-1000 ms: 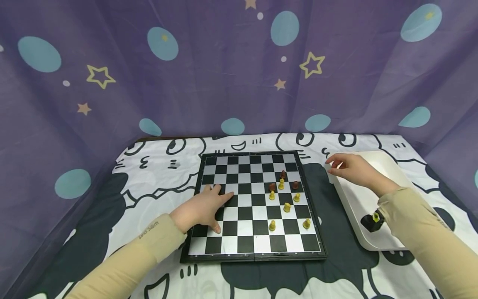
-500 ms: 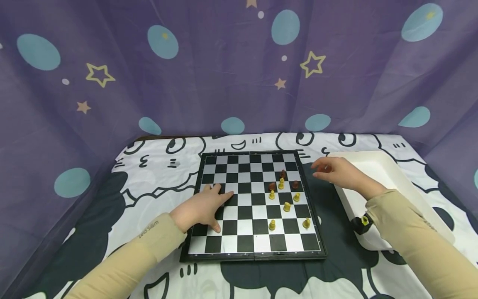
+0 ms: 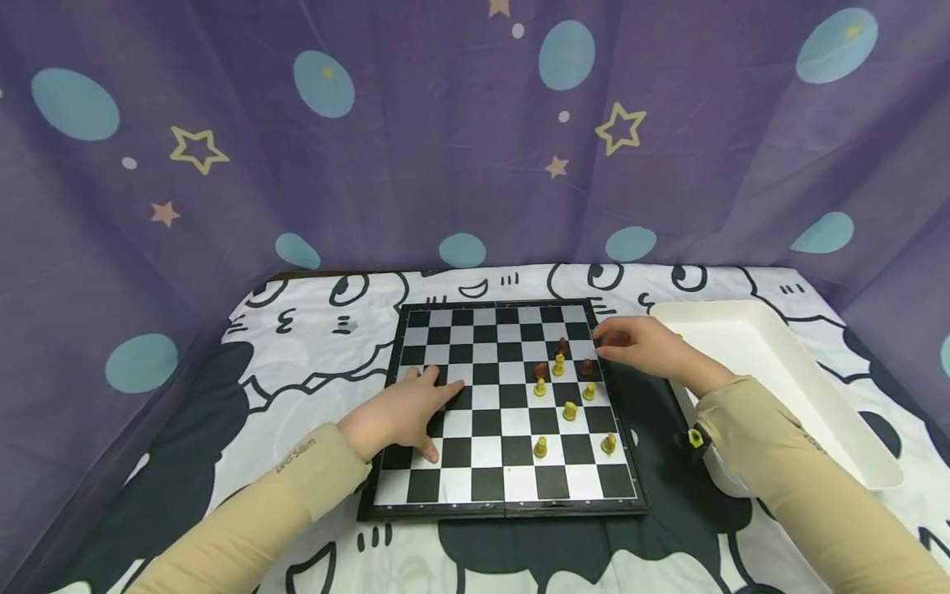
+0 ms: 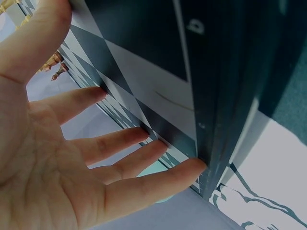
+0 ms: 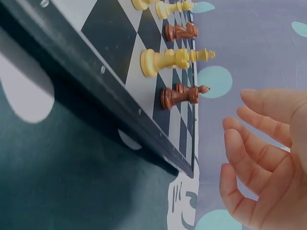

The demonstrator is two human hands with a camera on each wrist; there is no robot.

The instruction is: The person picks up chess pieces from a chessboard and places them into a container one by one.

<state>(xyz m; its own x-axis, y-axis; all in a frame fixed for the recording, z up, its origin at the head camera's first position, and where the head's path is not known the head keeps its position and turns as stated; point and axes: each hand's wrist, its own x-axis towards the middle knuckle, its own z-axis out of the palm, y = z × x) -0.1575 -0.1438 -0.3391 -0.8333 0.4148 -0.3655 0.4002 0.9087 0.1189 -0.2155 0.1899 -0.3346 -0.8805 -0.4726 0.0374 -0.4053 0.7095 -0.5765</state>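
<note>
My left hand (image 3: 401, 412) is spread on the left side of the chessboard (image 3: 486, 445), its fingertips touching the squares near the edge in the left wrist view. By the board's right border is my right hand (image 3: 647, 348), with loosely bent fingers and nothing held. Nearest to it stands a brown rook (image 5: 178, 97), with a yellow rook (image 5: 163, 62) and a brown knight (image 5: 180, 32) farther along in the right wrist view. Several yellow pieces, such as a yellow piece (image 3: 569, 411), stand upright on the right half. Two brown pieces, including a brown piece (image 3: 540, 371), are among them.
A white tray (image 3: 790, 388) lies right of the board, partly covered by my right arm (image 3: 801, 478). Under everything is a cartoon-print cloth (image 3: 579, 544). Behind the table hangs a purple curtain (image 3: 416, 181) with stars and blue ovals.
My right hand has moved left from over the tray's edge to the board's right border. My left hand has stayed in place, and the chess pieces have not moved.
</note>
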